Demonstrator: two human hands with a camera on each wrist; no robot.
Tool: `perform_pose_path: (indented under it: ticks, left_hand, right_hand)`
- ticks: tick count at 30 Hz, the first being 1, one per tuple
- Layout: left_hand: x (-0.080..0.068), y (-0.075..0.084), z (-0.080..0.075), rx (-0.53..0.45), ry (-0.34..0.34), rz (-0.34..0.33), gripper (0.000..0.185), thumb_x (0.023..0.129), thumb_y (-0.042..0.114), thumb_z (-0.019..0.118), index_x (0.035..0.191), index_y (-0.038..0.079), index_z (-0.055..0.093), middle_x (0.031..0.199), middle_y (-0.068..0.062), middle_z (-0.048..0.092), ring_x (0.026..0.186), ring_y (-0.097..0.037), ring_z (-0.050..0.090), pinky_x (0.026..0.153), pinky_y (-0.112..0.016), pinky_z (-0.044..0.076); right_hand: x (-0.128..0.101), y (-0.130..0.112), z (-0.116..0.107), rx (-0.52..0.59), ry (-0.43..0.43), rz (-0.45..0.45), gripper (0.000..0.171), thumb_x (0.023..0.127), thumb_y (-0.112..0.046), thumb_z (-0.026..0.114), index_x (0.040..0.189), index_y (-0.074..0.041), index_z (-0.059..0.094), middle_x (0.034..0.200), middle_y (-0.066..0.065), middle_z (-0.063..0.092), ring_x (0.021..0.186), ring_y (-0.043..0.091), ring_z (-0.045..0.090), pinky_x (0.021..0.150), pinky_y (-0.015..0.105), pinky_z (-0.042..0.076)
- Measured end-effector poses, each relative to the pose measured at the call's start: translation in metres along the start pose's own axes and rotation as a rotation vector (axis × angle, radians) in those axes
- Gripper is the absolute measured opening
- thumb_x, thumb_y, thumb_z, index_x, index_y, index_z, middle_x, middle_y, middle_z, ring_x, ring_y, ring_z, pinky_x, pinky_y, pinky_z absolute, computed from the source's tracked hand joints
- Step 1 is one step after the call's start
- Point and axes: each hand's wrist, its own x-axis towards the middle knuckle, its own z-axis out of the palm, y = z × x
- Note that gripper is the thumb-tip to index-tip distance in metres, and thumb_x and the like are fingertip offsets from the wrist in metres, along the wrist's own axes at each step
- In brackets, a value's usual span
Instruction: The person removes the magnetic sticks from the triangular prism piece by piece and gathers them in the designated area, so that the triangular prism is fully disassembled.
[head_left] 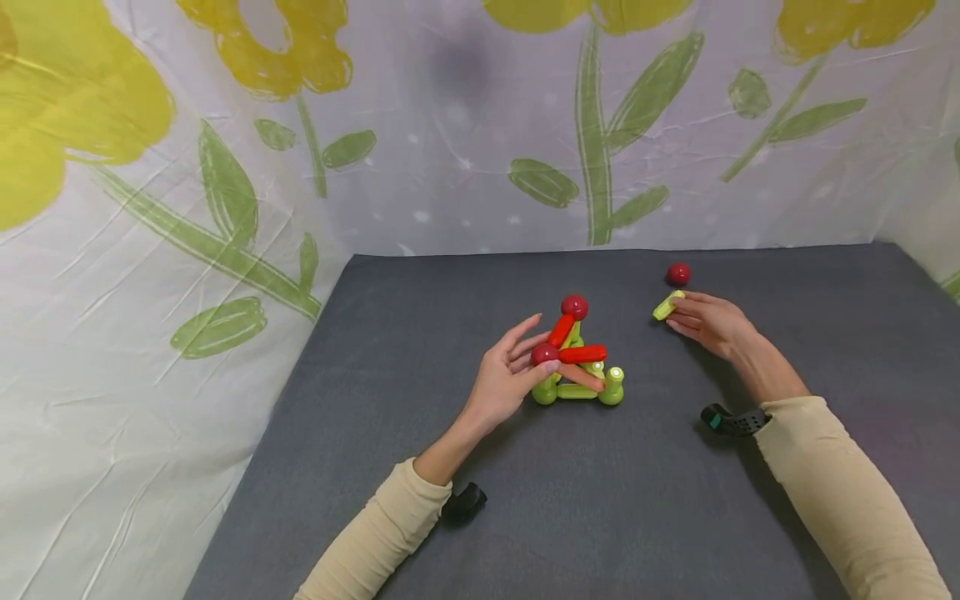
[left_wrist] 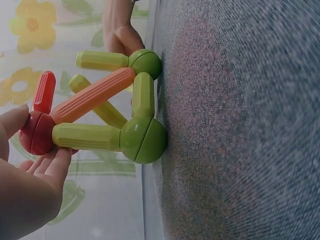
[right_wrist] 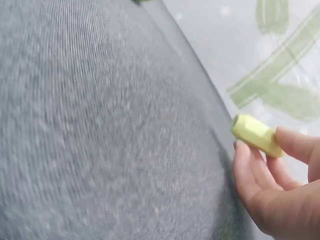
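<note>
- On a dark grey counter [head_left: 420, 333] we see a structure of balls and sticks [head_left: 581, 377], near the middle, beside the person's left hand [head_left: 504, 382].
- The left hand is partly curled, thumb and fingers on either side of the structure's near red ball [head_left: 545, 354], lightly gripping that upper corner.
- The right hand [head_left: 708, 323], to the right and well apart, pinches one short yellow-green stick [head_left: 667, 306] by its end between thumb and fingers; the other end juts free, above the counter.
- We judge the stick light, stiff and hard, probably smooth plastic, unlikely to break. Its flat-sided, faceted shape should help the grip; one end or the middle seems best to hold.
- We expect the structure to be light but loose at its joints, so a hold at a ball, close to the stick ends, looks safest.
- Red balls, we count three: the near one, a far one [head_left: 574, 307] on the structure, and a loose red ball [head_left: 678, 273] just beyond the right hand.
- Red sticks [head_left: 582, 354]: two. Orange sticks [left_wrist: 92, 95]: one.
- Green balls [left_wrist: 145, 140]: two show plainly; we cannot tell how many hide behind.
- Yellow-green sticks in the structure [left_wrist: 90, 136]: at least four, plus the held one.
</note>
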Motion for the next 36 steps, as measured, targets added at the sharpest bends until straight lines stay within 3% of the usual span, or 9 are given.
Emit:
perform_pose_path:
  ticks: [4,7,12,15,21,25,31,36]
  left_hand:
    - [0.0,-0.001,0.0,-0.006,-0.005,-0.005,0.066,0.088,-0.003,0.066,0.145,-0.002,0.034,0.136,-0.023,0.048,0.12,-0.034,0.052,0.094,-0.033,0.046]
    - [0.0,0.0,0.0,-0.006,-0.004,-0.006,0.065,0.088,-0.003,0.066,0.145,-0.002,0.034,0.136,-0.023,0.048,0.12,-0.033,0.052,0.094,-0.033,0.045]
    - [-0.001,0.0,0.0,-0.006,-0.001,-0.003,0.065,0.088,-0.004,0.066,0.145,-0.002,0.035,0.136,-0.024,0.048,0.12,-0.034,0.052,0.094,-0.033,0.046]
    - [-0.001,0.0,0.0,-0.013,-0.005,-0.002,0.065,0.088,-0.004,0.066,0.145,-0.002,0.034,0.136,-0.024,0.048,0.12,-0.033,0.052,0.094,-0.033,0.046]
    - [0.0,0.0,0.0,-0.028,-0.008,-0.004,0.064,0.089,-0.004,0.064,0.145,-0.002,0.034,0.136,-0.023,0.048,0.12,-0.033,0.052,0.094,-0.033,0.046]
    - [0.0,0.001,0.0,-0.024,-0.007,-0.005,0.064,0.089,-0.004,0.065,0.145,-0.002,0.034,0.136,-0.022,0.048,0.12,-0.033,0.052,0.094,-0.033,0.046]
    - [0.0,0.001,-0.001,-0.018,-0.006,-0.009,0.064,0.089,-0.003,0.065,0.145,-0.001,0.034,0.136,-0.022,0.048,0.12,-0.033,0.052,0.094,-0.033,0.046]
    - [-0.001,0.001,-0.001,-0.006,-0.005,-0.004,0.064,0.089,-0.003,0.065,0.145,-0.002,0.035,0.136,-0.023,0.048,0.119,-0.033,0.053,0.095,-0.033,0.045]
  right_hand:
    - [0.003,0.0,-0.007,0.05,0.094,-0.012,0.079,0.094,-0.007,0.059,0.153,-0.006,0.008,0.086,-0.005,0.063,0.082,0.006,0.064,0.087,0.022,0.049]
    - [0.005,-0.001,-0.011,0.074,0.172,-0.05,0.078,0.092,-0.007,0.062,0.153,-0.007,0.013,0.084,-0.005,0.063,0.079,0.007,0.065,0.085,0.022,0.05]
    - [0.01,0.0,-0.014,0.119,0.271,-0.116,0.056,0.088,-0.001,0.065,0.137,-0.005,0.039,0.078,-0.002,0.065,0.073,0.009,0.067,0.077,0.023,0.054]
    - [0.014,-0.001,-0.016,0.126,0.333,-0.12,0.047,0.087,0.002,0.066,0.128,-0.006,0.044,0.076,-0.002,0.063,0.071,0.008,0.066,0.075,0.022,0.054]
    - [0.022,-0.005,-0.018,0.099,0.496,-0.069,0.063,0.087,-0.001,0.067,0.144,-0.007,0.04,0.068,-0.005,0.06,0.067,0.004,0.064,0.073,0.019,0.054]
    - [0.023,-0.009,-0.02,0.112,0.521,-0.035,0.066,0.088,0.0,0.065,0.147,-0.006,0.036,0.064,-0.005,0.062,0.063,0.004,0.065,0.07,0.019,0.054]
    - [0.023,-0.012,-0.018,0.089,0.551,-0.032,0.052,0.088,-0.002,0.066,0.136,-0.004,0.045,0.067,-0.003,0.067,0.061,0.006,0.066,0.067,0.021,0.055]
    - [0.025,-0.015,-0.017,0.022,0.597,0.007,0.057,0.09,-0.006,0.065,0.142,-0.004,0.041,0.056,-0.005,0.062,0.058,0.006,0.066,0.066,0.02,0.055]
